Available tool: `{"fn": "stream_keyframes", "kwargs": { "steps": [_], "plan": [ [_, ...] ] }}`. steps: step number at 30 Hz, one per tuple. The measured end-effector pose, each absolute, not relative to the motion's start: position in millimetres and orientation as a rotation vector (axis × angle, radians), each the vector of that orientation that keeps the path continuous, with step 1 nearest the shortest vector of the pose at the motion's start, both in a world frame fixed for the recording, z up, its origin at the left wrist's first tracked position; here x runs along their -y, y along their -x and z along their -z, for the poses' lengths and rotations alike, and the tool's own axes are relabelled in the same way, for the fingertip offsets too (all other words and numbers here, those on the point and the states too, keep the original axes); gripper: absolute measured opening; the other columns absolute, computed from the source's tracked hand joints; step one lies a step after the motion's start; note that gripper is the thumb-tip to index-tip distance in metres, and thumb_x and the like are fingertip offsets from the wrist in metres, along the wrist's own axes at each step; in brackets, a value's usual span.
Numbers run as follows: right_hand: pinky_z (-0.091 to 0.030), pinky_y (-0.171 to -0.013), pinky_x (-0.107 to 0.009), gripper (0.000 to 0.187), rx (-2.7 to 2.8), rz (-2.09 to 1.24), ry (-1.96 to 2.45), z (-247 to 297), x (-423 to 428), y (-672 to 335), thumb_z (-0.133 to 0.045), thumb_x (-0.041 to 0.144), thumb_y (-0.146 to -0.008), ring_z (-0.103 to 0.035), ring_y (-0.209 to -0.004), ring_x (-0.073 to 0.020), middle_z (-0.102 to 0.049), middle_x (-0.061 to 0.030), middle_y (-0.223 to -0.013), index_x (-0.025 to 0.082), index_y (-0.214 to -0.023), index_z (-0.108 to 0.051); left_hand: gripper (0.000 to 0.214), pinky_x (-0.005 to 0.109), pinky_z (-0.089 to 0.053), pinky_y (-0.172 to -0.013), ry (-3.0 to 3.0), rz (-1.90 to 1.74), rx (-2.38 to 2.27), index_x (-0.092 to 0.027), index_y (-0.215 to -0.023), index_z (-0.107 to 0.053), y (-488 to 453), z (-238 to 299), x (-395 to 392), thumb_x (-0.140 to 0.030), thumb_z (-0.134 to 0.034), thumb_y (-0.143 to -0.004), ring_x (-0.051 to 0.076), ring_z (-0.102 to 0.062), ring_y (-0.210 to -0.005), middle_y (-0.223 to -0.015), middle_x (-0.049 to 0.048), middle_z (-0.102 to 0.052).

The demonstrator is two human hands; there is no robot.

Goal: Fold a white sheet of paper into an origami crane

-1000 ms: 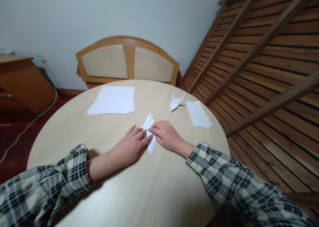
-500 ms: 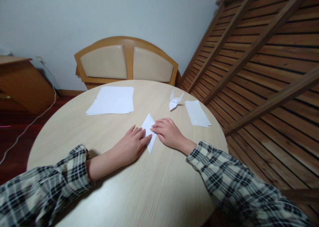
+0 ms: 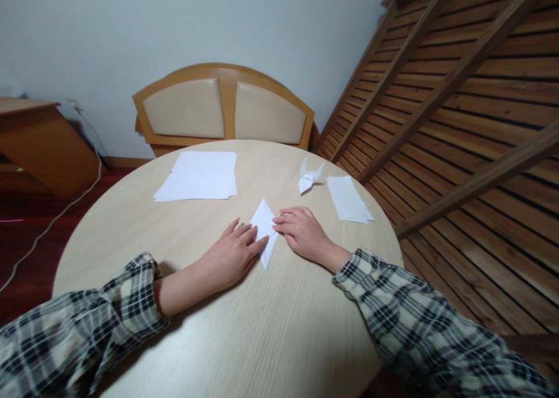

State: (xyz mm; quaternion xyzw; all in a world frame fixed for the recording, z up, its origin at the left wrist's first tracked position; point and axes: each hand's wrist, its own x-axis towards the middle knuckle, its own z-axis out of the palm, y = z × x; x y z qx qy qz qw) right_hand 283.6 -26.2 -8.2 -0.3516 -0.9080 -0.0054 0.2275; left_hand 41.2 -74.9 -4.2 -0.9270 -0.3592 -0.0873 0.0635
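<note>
A folded white paper (image 3: 264, 214) lies on the table in a narrow diamond shape, one point away from me and one towards me. A crease line crosses its lower half. My left hand (image 3: 231, 251) rests along its left side, thumb laid across the paper and fingers loosely spread, covering the left corner. At the right corner, the fingertips of my right hand (image 3: 305, 232) touch the paper's edge; those fingers are stretched out side by side. Beyond my right hand stands a white origami crane (image 3: 308, 178) with raised points.
A stack of white paper sheets (image 3: 198, 175) lies at the far left of the round table (image 3: 262, 334). Smaller paper strips (image 3: 348, 198) lie near the right edge. Behind the table is a padded headboard (image 3: 229, 106); slatted wooden boards (image 3: 458, 112) lean at the right.
My right hand's fingertips have drawn back slightly to the right, showing more of the paper. My left hand stays on the paper. The whole view has shifted a little.
</note>
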Motion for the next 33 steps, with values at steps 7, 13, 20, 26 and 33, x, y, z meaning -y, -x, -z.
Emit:
{"fn": "stream_keyframes", "kwargs": {
  "steps": [7,13,20,26,33],
  "plan": [
    [-0.036,-0.105,-0.05,0.026,2.428,0.072,0.987,10.4,25.5,-287.1,-0.061,0.006,-0.085,-0.066,-0.113,-0.0241,-0.078,-0.0011,-0.111,0.024,-0.093,-0.077,0.039,0.06,-0.038,-0.111,2.809,0.256,1.085,-0.016,-0.138,-0.058,-41.9,2.0,75.6,-0.019,-0.044,-0.102,0.033,-0.058,-0.126,-0.13,0.0188,-0.064],
    [-0.034,-0.106,-0.052,0.023,2.434,0.145,0.953,11.9,26.3,-286.8,-0.062,0.006,-0.084,-0.066,-0.114,-0.0257,-0.078,-0.001,-0.11,0.023,-0.089,-0.076,0.04,0.058,-0.04,-0.11,2.8,0.268,1.084,-0.016,-0.138,-0.059,-41.5,3.4,75.3,-0.02,-0.044,-0.101,0.034,-0.058,-0.125,-0.133,0.0197,-0.063],
    [-0.035,-0.107,-0.052,0.023,2.507,0.149,0.743,10.1,29.0,-284.6,-0.061,0.009,-0.088,-0.063,-0.118,-0.0255,-0.077,0.0005,-0.116,0.024,-0.096,-0.075,0.04,0.058,-0.04,-0.11,2.774,0.239,1.081,-0.016,-0.138,-0.059,-41.1,5.0,75.1,-0.021,-0.043,-0.102,0.034,-0.058,-0.126,-0.135,0.0189,-0.063],
    [-0.034,-0.108,-0.054,0.025,2.534,0.159,0.73,9.3,29.7,-284.9,-0.061,0.009,-0.088,-0.061,-0.12,-0.0267,-0.076,-0.0007,-0.118,0.024,-0.102,-0.075,0.039,0.059,-0.041,-0.11,2.785,0.267,1.078,-0.013,-0.136,-0.059,-40.9,5.6,74.3,-0.018,-0.045,-0.1,0.035,-0.059,-0.126,-0.135,0.0196,-0.063],
    [-0.033,-0.108,-0.053,0.025,2.551,0.114,0.715,9.7,31.9,-283.8,-0.061,0.009,-0.087,-0.06,-0.121,-0.0263,-0.076,-0.0015,-0.116,0.025,-0.102,-0.075,0.032,0.057,-0.043,-0.108,2.818,0.348,1.076,-0.01,-0.124,-0.064,-41.5,5.0,73.5,-0.014,-0.048,-0.097,0.034,-0.06,-0.122,-0.131,0.0199,-0.065]
  ]
}}
